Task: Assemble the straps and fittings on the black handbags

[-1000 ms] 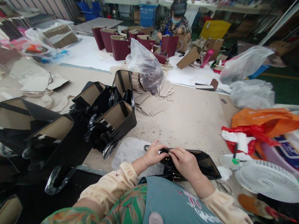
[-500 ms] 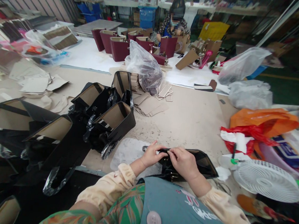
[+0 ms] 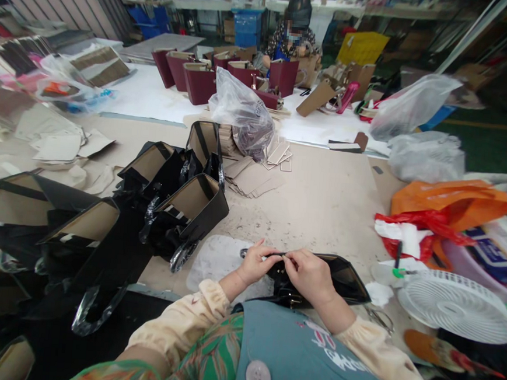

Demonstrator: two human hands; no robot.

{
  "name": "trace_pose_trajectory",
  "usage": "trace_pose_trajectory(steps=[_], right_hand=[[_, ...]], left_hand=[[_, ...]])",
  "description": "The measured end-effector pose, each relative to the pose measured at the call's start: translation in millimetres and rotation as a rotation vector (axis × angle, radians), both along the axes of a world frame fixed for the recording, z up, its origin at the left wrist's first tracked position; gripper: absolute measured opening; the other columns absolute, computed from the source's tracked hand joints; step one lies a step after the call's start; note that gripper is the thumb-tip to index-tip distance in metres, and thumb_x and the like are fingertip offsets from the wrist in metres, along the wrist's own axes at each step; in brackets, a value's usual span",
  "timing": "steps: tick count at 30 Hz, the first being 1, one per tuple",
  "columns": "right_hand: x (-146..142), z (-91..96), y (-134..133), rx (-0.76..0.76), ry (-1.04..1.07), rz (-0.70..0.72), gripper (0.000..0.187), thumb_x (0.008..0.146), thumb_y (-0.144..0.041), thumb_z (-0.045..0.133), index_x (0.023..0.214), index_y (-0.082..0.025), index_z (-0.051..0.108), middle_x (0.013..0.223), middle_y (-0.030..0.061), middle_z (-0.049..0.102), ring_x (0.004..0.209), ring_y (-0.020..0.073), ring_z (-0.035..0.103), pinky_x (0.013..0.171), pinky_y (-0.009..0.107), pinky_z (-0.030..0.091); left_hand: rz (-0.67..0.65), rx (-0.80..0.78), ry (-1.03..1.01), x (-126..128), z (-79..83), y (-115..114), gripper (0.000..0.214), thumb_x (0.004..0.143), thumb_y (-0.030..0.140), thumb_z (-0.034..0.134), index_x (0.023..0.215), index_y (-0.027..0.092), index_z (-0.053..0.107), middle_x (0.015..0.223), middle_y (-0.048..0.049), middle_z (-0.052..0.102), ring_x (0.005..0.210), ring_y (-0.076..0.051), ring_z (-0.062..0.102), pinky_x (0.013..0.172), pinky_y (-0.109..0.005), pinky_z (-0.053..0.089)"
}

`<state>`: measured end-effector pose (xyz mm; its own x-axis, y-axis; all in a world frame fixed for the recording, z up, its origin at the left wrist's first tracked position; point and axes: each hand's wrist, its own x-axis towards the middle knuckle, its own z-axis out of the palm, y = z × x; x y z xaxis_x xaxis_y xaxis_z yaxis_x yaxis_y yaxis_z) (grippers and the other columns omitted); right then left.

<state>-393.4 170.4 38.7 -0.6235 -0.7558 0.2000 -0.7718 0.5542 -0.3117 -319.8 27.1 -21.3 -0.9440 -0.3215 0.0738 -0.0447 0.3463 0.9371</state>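
Note:
A black handbag lies at the table's front edge, close against my apron. My left hand pinches its upper edge between thumb and fingers. Just beside it, my right hand is closed on the same edge, fingertips nearly meeting the left thumb. Gold-coloured metal shows on the bag below the right hand. Whether a smaller piece sits between my fingertips I cannot make out. A whitish translucent sheet lies flat under and left of the bag.
Several open black bags stand at left. Behind them are a clear plastic bag and cardboard pieces. A white fan, scissors and an orange bag lie at right. Across the table a co-worker sits behind maroon bags.
Both hands stay at the bag's edge, with only a slight shift of the fingers. The whole view has moved a little; the bag stays in place.

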Motion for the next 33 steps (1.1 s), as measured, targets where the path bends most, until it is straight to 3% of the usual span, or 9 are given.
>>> trace_pose_trajectory(steps=[11, 21, 33], right_hand=[[-2, 0.2, 6, 0.082, 0.057, -0.052, 0.029, 0.087, -0.034, 0.047, 0.066, -0.019, 0.061, 0.067, 0.0031, 0.063, 0.064, 0.0129, 0.058, 0.055, 0.024, 0.033], [-14, 7.9, 32, 0.111, -0.006, -0.048, 0.024, 0.088, -0.033, 0.046, 0.077, -0.022, 0.064, 0.076, 0.0014, 0.063, 0.069, 0.0118, 0.058, 0.060, 0.024, 0.034], [-15, 3.4, 31, 0.155, 0.063, -0.136, 0.028, 0.090, -0.036, 0.042, 0.076, -0.022, 0.062, 0.075, 0.0010, 0.062, 0.067, 0.0133, 0.054, 0.062, 0.025, 0.030]], left_hand=[[0.079, -0.052, 0.049, 0, 3.2, 5, 0.010, 0.076, 0.024, 0.059, 0.076, 0.020, 0.068, 0.070, 0.0012, 0.069, 0.064, -0.012, 0.063, 0.104, -0.042, 0.034], [0.106, -0.066, 0.043, -5, 4.5, 6, 0.014, 0.076, 0.027, 0.056, 0.072, 0.017, 0.065, 0.070, -0.0004, 0.067, 0.068, -0.013, 0.062, 0.102, -0.042, 0.037], [0.091, -0.078, 0.050, -3, 0.3, 7, 0.015, 0.078, 0.029, 0.057, 0.073, 0.016, 0.064, 0.065, 0.0017, 0.064, 0.060, -0.011, 0.057, 0.102, -0.042, 0.036]])
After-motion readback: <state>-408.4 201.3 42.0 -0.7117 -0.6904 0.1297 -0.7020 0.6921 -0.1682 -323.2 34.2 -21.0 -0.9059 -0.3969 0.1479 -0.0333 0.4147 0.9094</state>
